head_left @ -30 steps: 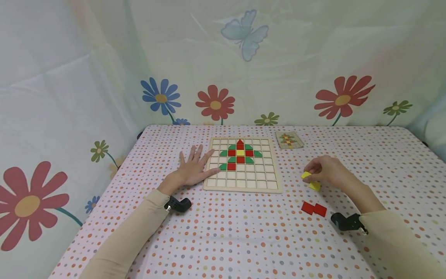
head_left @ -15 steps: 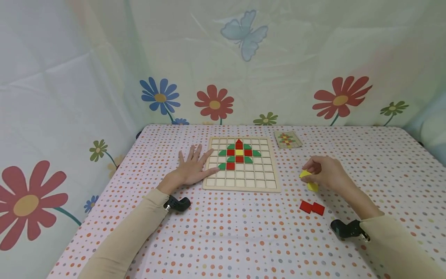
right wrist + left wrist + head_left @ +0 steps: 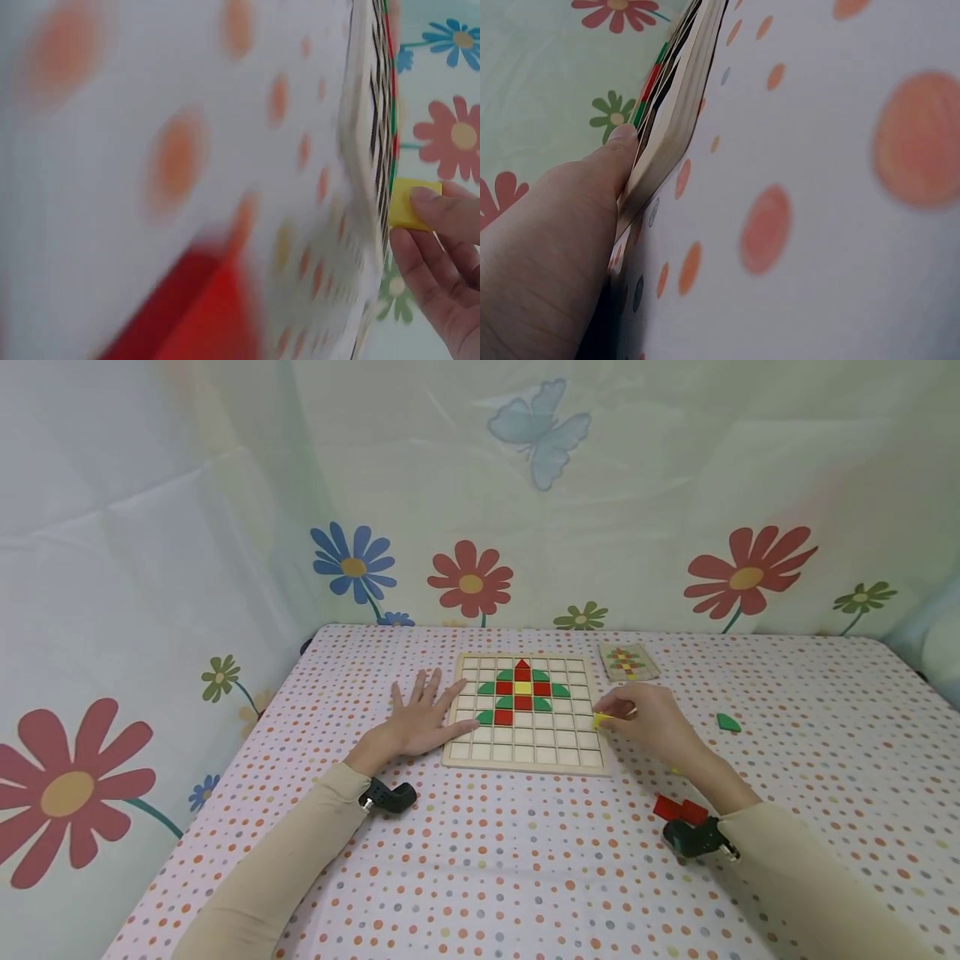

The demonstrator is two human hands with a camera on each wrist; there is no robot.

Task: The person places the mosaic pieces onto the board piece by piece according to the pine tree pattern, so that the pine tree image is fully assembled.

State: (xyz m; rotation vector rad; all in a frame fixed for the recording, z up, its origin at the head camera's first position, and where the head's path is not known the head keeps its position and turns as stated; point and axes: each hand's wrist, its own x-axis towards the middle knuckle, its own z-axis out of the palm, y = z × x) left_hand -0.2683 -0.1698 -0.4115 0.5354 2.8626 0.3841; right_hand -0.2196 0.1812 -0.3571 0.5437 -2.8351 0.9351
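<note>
My right hand [image 3: 648,714] pinches a yellow square tile [image 3: 601,721] between thumb and fingers at the right edge of a wooden grid board [image 3: 536,752]. In the right wrist view, the yellow tile [image 3: 403,214] is held just above the board. My left hand [image 3: 422,724] lies with fingers spread at the board's left edge. Its thumb [image 3: 619,154] touches the board's frame in the left wrist view. Red, green and one yellow tile fill part of the grid, with a red triangle [image 3: 522,665] at the top.
Two red square tiles [image 3: 667,807] lie by my right wrist. A sliver of another yellow tile [image 3: 676,770] shows beside the forearm. Farther right is a green quarter-round tile [image 3: 727,723]. A pattern card [image 3: 643,670] lies behind the board's right corner, on the dotted tablecloth [image 3: 480,860].
My right hand has moved left from the loose tiles to the board with the yellow tile, uncovering the green tile. The left hand keeps its place; the head view has shifted slightly.
</note>
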